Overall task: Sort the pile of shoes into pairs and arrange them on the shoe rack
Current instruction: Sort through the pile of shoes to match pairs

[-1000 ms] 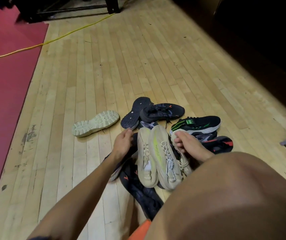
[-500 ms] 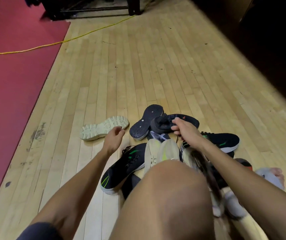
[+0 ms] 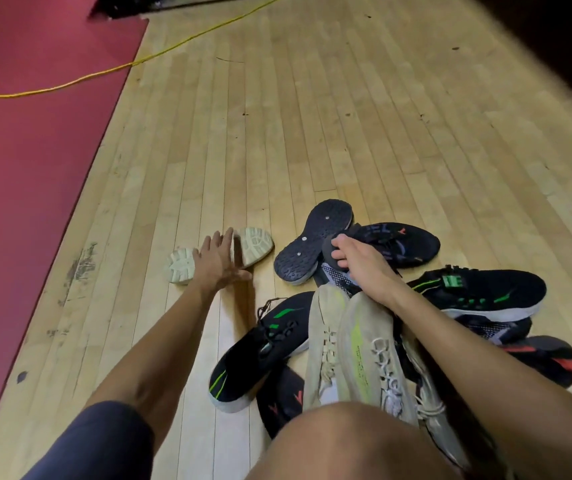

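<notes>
Two bare hands: left hand (image 3: 216,262) and right hand (image 3: 359,261). Shoes on the wooden floor, as far as countable: two beige lace-up sneakers with a yellow stripe (image 3: 364,344), two black sneakers with green accents (image 3: 478,294) (image 3: 260,348), one pale cream lug-soled shoe lying sole-up (image 3: 253,244), one black shoe sole-up with a dark studded sole (image 3: 315,240), at least three black or grey shoes with red marks (image 3: 398,244) (image 3: 547,355) (image 3: 284,400). One yellow cable (image 3: 159,53); shoes deeper in the pile can't be counted.

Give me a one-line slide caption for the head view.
Left hand reaches over the upturned cream shoe; right hand grips a black shoe from the pile.
</notes>
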A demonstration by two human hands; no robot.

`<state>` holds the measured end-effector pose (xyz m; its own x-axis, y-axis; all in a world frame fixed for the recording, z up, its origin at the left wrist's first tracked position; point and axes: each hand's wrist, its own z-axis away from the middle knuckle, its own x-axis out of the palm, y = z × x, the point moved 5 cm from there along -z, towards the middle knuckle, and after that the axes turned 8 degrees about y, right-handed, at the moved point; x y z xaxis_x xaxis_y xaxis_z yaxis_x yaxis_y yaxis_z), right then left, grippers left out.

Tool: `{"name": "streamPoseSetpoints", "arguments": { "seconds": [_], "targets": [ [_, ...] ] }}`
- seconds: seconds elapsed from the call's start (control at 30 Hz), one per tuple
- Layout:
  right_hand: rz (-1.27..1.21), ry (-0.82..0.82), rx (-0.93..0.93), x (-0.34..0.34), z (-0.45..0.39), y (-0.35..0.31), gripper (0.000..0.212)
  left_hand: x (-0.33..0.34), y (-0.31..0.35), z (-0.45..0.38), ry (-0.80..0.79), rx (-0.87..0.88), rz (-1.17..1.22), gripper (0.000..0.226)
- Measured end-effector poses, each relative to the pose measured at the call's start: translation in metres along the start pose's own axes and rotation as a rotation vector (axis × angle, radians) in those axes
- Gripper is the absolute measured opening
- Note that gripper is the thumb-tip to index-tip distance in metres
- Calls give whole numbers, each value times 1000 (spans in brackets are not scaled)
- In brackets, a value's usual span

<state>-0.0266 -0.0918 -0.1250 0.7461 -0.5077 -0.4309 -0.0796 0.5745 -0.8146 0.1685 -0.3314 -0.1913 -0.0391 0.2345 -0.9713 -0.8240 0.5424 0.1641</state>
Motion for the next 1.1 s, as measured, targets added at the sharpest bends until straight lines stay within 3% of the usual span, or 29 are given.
{"name": "streamPoseSetpoints", "arguments": {
  "seconds": [0.17, 0.23, 0.4, 0.5, 0.6, 0.67, 0.87, 1.0, 1.1],
  "targets": [
    [-31, -51, -17, 18, -5, -11, 77, 8, -9, -8, 57, -55, -142, 104],
    [-51, -50, -13, 23, -4, -13, 78, 8, -6, -6, 61, -42, -74, 94],
    [-111, -24, 2, 24, 3, -16, 58, -15, 19, 18, -162, -156, 971, 59],
    [-142, -22, -8, 22, 8, -23, 46, -25, 43, 33, -467, -218, 1474, 74],
    [-155, -24, -28, 21, 14, -30, 40, -34, 60, 41, -575, -337, 1689, 86],
    [-177, -30, -35, 23, 20, -32, 45, -36, 72, 48, -588, -394, 1734, 89],
    [-155, -37, 0, 19, 46, -33, 74, -39, 119, 73, -676, -351, 1803, 87],
    [-106, -45, 24, 10, 60, -24, 78, -36, 151, 84, -658, -296, 1596, 79],
    [-117, -53, 116, -2, 61, -2, 75, -24, 153, 91, -542, -306, 1377, 69]
  ]
}}
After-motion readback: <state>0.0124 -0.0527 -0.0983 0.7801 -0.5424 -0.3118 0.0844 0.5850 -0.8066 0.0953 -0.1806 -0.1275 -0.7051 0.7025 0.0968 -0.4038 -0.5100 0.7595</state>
